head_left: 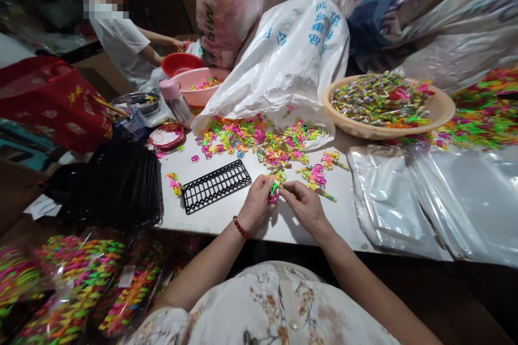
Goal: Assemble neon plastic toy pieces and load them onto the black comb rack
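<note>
Over the front of the white table (335, 221), my left hand (257, 205) is closed on a small green and pink plastic toy piece (274, 193). My right hand (306, 204) pinches at the same piece from the other side; its fingertips hide exactly what they grip. Left of my hands lies a black slotted plastic rack (216, 187), with one colourful toy (175, 184) at its left end. Several patterned sticks with bright plastic pieces (316, 176) lie just beyond my right hand. Behind them spreads a pile of neon plastic pieces (259, 137).
A white woven sack (279, 59) opens onto the pile. A wide basin (343, 128) of wrapped sticks and clear plastic bags (388, 194) are at right. Stacked black racks (121, 186) stand at left, near a pink-lidded bottle (174, 99). Another person (117, 43) works at back left.
</note>
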`<state>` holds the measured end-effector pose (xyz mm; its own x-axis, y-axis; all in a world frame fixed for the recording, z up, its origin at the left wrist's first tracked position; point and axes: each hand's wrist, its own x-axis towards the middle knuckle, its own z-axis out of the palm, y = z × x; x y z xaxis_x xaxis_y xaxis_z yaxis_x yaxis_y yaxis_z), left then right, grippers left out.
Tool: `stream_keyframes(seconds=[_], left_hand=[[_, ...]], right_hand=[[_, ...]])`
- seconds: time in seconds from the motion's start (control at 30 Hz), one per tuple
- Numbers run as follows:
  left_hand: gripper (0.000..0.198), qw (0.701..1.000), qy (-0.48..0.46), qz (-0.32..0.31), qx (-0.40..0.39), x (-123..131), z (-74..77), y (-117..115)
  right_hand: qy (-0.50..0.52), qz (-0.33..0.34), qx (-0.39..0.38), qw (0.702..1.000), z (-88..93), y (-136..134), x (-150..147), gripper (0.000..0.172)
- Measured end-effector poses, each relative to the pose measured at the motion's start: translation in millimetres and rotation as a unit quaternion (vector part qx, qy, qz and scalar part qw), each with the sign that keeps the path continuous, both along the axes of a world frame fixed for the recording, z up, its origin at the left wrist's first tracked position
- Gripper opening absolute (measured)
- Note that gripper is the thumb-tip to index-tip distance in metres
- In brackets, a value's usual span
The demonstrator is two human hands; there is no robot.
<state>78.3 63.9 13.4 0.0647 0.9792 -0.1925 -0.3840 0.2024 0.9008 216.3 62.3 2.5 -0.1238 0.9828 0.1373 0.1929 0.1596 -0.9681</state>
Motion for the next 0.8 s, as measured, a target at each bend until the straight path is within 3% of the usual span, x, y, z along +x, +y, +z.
stream_keyframes(seconds=[0.17, 0.53, 0.8], left_hand=[[0.044, 1.0, -0.002, 0.028, -0.013, 1, -4.2, -2], [0.045, 0.996, -0.049, 0.008, -0.07, 1, -5.7, -3], [0.045, 0.998, 0.0, 0.038, -0.054, 4, -26.3, -5]], right_hand=[[0.019, -0.036, -0.015, 0.999, -2.2, -2, 0, 0.026], [0.004, 0.036, -0.004, 0.999, -2.8, -1, 6, 0.021], [-0.101, 0.042, 0.073, 0.991, 1.8, -19, -1, 0.015]])
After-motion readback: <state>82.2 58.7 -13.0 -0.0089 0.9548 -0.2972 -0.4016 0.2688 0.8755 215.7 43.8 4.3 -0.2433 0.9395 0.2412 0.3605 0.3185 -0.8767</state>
